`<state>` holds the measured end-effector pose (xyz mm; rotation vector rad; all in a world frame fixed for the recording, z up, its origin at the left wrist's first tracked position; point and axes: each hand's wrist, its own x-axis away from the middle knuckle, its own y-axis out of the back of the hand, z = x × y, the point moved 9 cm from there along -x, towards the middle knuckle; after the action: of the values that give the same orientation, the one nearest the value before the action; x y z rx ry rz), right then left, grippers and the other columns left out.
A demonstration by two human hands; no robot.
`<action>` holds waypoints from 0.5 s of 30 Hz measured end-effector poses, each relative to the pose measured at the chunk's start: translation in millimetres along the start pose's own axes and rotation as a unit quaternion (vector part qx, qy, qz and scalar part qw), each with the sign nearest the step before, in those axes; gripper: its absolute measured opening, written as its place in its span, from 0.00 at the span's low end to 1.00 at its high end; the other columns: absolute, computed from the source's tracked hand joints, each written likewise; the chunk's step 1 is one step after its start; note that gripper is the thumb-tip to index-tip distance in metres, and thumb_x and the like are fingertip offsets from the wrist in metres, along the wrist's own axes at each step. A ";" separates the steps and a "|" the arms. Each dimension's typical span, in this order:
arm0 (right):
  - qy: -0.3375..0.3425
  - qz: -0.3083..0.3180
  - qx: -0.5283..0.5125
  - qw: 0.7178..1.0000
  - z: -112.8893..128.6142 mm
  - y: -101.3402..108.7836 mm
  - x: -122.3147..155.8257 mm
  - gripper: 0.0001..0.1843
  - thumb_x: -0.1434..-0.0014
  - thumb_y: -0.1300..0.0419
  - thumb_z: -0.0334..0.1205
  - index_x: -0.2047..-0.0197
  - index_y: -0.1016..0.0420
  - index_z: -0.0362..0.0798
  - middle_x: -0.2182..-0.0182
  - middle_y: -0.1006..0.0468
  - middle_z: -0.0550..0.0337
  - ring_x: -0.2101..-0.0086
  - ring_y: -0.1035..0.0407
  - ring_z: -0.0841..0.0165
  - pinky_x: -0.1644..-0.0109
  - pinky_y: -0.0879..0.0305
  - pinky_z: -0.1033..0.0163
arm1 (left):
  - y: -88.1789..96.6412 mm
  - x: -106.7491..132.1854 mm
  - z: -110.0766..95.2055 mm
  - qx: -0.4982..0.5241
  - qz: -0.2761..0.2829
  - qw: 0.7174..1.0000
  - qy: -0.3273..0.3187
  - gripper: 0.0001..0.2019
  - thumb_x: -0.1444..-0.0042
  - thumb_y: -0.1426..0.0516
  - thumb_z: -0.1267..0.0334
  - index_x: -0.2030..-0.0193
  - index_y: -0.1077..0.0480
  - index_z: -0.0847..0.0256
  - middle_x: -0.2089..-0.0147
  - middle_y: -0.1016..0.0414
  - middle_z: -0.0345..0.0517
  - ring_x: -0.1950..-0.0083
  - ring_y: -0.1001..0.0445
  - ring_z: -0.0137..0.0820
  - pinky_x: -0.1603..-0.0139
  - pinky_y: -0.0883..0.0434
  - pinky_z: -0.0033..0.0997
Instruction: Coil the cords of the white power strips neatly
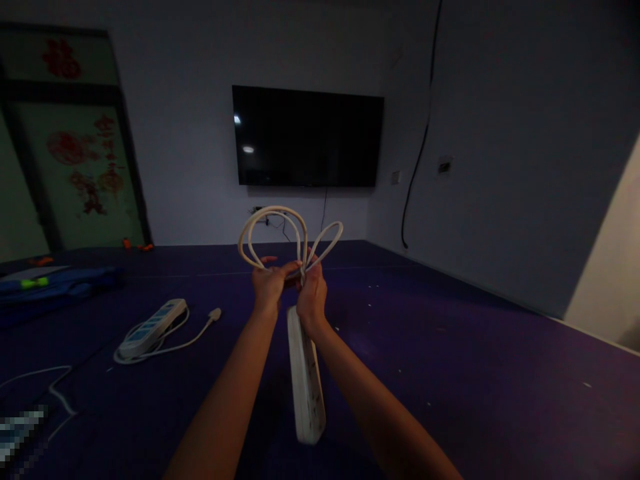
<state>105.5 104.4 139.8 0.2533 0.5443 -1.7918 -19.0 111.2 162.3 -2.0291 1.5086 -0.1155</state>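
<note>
A: State the position of both hands.

B: The left hand and the right hand are raised side by side in front of the television, which is mounted on the far wall. The two hands are touching or nearly touching at the fingertips.

A: State the grip of each hand.

B: Left grip: fingers closed on the cable, at the point where its loops are gathered. Right grip: closed on the same gathered point of the cable, just beside the left hand. Whether the right hand also clamps the head of the power strip cannot be told.

A: Locate the cable and the strip.

B: The cable forms two white loops that rise above the hands, a larger one toward the left and a narrower one toward the right, both below the television's lower edge. The power strip hangs down from the hands, between the two forearms, with its long axis pointing toward the camera.

A: List the surrounding items.

B: A second power strip with its own loose cord lies on the purple floor, below and well left of the television. A thin white wire lies further left. A black cable runs down the wall to the right of the television.
</note>
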 end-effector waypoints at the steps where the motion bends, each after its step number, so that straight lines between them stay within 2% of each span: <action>1: 0.030 -0.015 0.028 0.999 5.6 2.8 -0.2 0.21 0.39 0.56 0.51 0.50 0.34 0.51 0.74 0.29 0.63 0.73 0.34 0.70 0.71 0.43 0.69 | 0.2 -0.1 2.8 0.000 0.000 1.000 0.017 0.30 0.75 0.31 0.67 0.64 0.41 0.59 0.83 0.37 0.26 0.84 0.34 0.24 0.78 0.31 0.26; 3: 0.113 -0.053 0.096 0.988 20.4 8.0 0.9 0.21 0.39 0.55 0.50 0.49 0.34 0.49 0.74 0.28 0.62 0.74 0.34 0.70 0.71 0.42 0.68 | 1.8 -0.5 7.2 -0.004 -0.005 0.999 0.043 0.29 0.74 0.31 0.68 0.63 0.41 0.59 0.81 0.34 0.29 0.82 0.32 0.26 0.78 0.30 0.28; 5: 0.146 -0.056 0.141 0.978 24.7 6.8 0.3 0.20 0.39 0.54 0.49 0.50 0.34 0.48 0.74 0.27 0.61 0.75 0.34 0.70 0.70 0.42 0.67 | 3.8 -1.5 11.1 -0.012 -0.009 0.998 0.061 0.28 0.72 0.32 0.68 0.63 0.40 0.59 0.80 0.32 0.32 0.82 0.31 0.26 0.78 0.30 0.29; 11: 0.153 -0.063 0.183 0.969 19.0 7.4 -6.2 0.18 0.39 0.54 0.49 0.56 0.32 0.47 0.75 0.28 0.61 0.76 0.34 0.70 0.71 0.41 0.67 | 9.4 -8.0 23.1 -0.031 0.009 0.992 0.118 0.27 0.69 0.31 0.67 0.61 0.38 0.61 0.79 0.29 0.36 0.81 0.29 0.28 0.77 0.30 0.29; 15: 0.138 -0.061 0.178 0.972 15.6 10.4 -11.8 0.19 0.39 0.54 0.51 0.59 0.32 0.46 0.78 0.30 0.64 0.77 0.35 0.70 0.73 0.42 0.68 | 10.9 -15.3 20.1 -0.030 0.056 0.988 0.138 0.21 0.68 0.31 0.62 0.67 0.33 0.64 0.76 0.26 0.42 0.78 0.26 0.30 0.77 0.31 0.27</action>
<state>120.5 104.7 156.2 0.7392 0.4336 -1.9820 -25.3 131.3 144.6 -2.0345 1.8123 -0.3208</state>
